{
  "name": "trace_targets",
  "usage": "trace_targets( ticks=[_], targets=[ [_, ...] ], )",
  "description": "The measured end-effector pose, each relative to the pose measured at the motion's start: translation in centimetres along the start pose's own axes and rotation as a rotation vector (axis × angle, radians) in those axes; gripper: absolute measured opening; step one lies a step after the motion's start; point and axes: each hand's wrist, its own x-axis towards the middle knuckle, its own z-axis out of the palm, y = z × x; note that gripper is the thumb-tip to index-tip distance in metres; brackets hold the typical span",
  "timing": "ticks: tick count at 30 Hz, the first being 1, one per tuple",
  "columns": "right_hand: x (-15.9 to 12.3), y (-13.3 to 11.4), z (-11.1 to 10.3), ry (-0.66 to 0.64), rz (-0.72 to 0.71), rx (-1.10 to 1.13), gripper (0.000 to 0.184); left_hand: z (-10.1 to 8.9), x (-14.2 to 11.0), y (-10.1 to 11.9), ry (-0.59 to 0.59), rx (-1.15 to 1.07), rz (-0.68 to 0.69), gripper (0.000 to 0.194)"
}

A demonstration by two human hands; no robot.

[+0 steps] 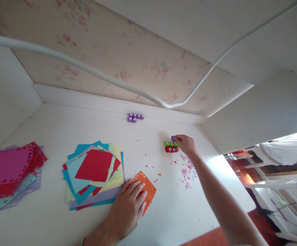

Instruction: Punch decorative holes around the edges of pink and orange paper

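Observation:
My left hand [131, 205] lies flat, fingers stretched out, on an orange paper square [150, 189] with a row of punched holes along its edges. In the fingertips of my right hand [185, 143] is a small purple paper punch [173, 138], pinched just behind a cluster of like punches. That cluster has a green row [168, 144] and a red row [170, 149], each with white round tops. Whether the purple one touches the green row I cannot tell. Left of my left hand is a loose pile of coloured paper squares [94, 167].
Several purple punches [134, 120] stand near the back edge of the white table [99, 126]. Punched-edge papers [9, 165] lie in a stack at far left. Paper confetti [186, 171] is scattered beside my right forearm. A white cable [112, 82] hangs across the back. Part of a person [286, 150] shows at right.

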Motion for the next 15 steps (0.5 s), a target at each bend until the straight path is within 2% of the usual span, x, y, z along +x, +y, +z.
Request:
trace_targets(
  ticks=[3,8,12,15],
  targets=[
    [1.5,0.5,0.6,-0.065,-0.063,-0.067,0.024,-0.1,0.1,0.0,0.008,-0.008,-0.002,0.026],
    [2.2,0.8,0.9,-0.123,-0.105,-0.14,0.021,-0.5,0.1,-0.1,0.01,-0.007,0.004,0.027],
    [2.4,0.5,0.6,-0.082,-0.097,-0.149,0.027,-0.6,0.2,-0.1,0.008,-0.006,0.008,0.026],
    [2.9,-1.2,0.4,-0.043,-0.121,-0.12,0.031,-0.6,0.2,-0.2,0.004,-0.011,0.011,0.026]
  ],
)
